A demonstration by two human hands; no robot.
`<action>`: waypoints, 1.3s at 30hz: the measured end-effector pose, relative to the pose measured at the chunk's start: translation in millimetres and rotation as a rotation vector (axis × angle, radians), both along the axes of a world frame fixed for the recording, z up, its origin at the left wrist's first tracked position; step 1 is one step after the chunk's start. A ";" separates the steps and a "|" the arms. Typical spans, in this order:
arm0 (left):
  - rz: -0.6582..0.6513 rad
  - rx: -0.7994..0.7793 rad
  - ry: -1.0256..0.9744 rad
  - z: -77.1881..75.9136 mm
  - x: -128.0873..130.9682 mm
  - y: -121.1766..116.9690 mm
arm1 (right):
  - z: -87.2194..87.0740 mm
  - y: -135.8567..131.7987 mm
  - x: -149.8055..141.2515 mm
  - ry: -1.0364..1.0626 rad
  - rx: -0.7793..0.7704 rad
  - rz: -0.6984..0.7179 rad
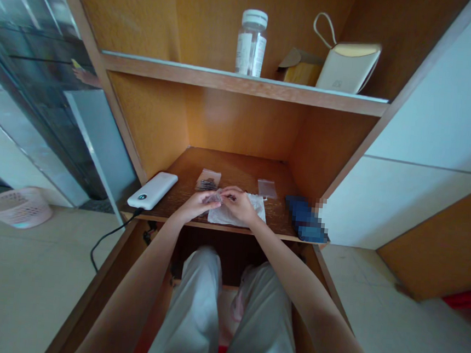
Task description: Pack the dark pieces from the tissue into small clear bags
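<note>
My left hand (195, 205) is closed on a small clear plastic bag (214, 196), low over the wooden desk surface. Beside it, the fingers of my right hand (239, 205) are pinched together at the bag; small dark bits show by the fingertips, too small to name. Beneath both hands lies a white cloth-like sheet or pouch (259, 206). Just behind my left hand, a clear zip bag (209, 179) rests with several thin metal pieces on or in it. Another clear zip bag (267, 188) lies flat behind and right of my right hand.
A white power bank (154, 190) with a black cable (108, 237) sits at the desk's left edge. A dark blue, partly pixelated object (304, 218) lies right. The shelf (211, 77) above holds a clear bottle (251, 43), a box (300, 67) and a cream device (348, 68).
</note>
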State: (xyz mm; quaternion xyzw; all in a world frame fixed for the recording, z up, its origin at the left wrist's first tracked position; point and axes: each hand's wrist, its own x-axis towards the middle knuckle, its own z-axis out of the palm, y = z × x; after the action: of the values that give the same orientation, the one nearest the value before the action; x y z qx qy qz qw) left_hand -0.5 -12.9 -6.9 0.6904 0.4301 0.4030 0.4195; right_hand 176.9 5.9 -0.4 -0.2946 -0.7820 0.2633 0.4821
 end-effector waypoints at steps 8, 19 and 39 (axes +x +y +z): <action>-0.014 -0.006 -0.025 -3.6 -1.5 1.5 | 0.6 2.6 2.3 0.048 0.033 -0.063; -0.060 -0.010 -0.018 -4.5 -3.8 2.4 | -12.7 26.9 22.9 -0.036 0.066 -0.436; -0.062 -0.026 -0.022 -4.1 -3.2 1.4 | -29.5 29.1 22.2 -0.325 0.054 -0.550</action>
State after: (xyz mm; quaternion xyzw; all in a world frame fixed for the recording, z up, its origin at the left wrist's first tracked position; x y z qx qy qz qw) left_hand -3.6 -11.5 -11.0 0.6934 0.4091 0.3918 0.4453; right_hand 199.1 35.1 -29.8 -0.5204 -0.7464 0.0519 0.4116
